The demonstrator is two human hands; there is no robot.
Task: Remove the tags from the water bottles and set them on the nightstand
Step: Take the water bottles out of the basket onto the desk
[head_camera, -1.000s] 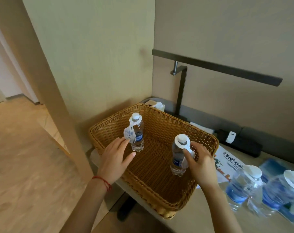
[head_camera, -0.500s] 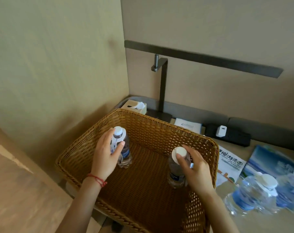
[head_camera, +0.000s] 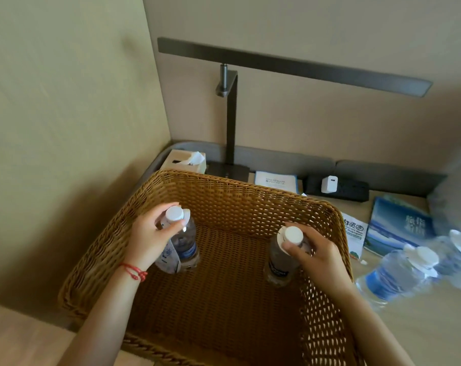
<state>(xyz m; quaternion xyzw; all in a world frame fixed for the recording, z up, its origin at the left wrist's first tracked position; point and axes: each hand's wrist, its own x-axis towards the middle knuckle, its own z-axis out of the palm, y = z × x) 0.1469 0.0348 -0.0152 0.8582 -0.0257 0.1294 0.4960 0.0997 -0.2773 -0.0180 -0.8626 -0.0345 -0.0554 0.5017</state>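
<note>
Wicker, woven and golden-brown, the big rectangular basket (head_camera: 224, 196) is sitting on the pale wooden nightstand (head_camera: 419, 326) in the head view, holding 2 clear plastic water bottles upright. The left hand (head_camera: 147, 240) is gripping the neck of the left white-capped bottle (head_camera: 183, 244), whose white paper tag (head_camera: 168, 257) is hanging down its side. The right hand (head_camera: 316, 253) is curling round the neck of the right white-capped bottle (head_camera: 279, 257), thumb on its white collar tag (head_camera: 281, 240). 2 more tagged bottles (head_camera: 398, 276) are standing blurred on the nightstand, right of the basket, near a blue booklet (head_camera: 398, 225).
</note>
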